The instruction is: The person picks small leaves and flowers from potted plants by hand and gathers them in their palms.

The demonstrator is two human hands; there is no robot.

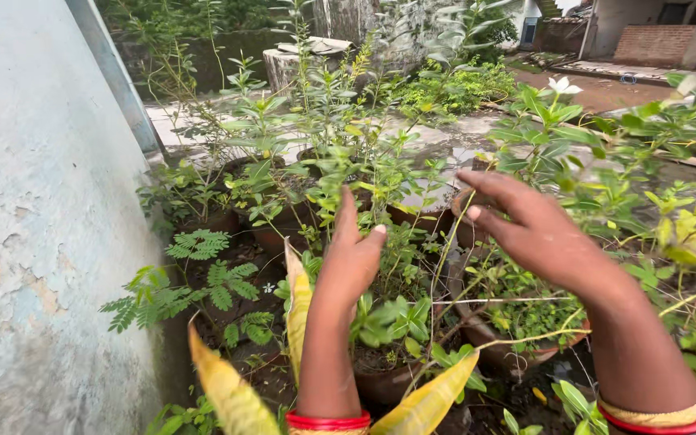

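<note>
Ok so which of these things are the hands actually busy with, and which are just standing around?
In hand:
- left hand, open, among the stems of the tall leafy potted plant
- right hand, open, above the clay pot of small weeds

Just around:
- fern-like plant
- yellowing long leaves
- white flower
- peeling wall
- brick wall

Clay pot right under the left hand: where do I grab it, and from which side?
Grip the clay pot by its rim, coming straight down from above. Its sides are crowded by the neighbouring pot and a yellowed leaf, while the left hand is open above it. Slide fingers between the stems, probably using both hands.
</note>
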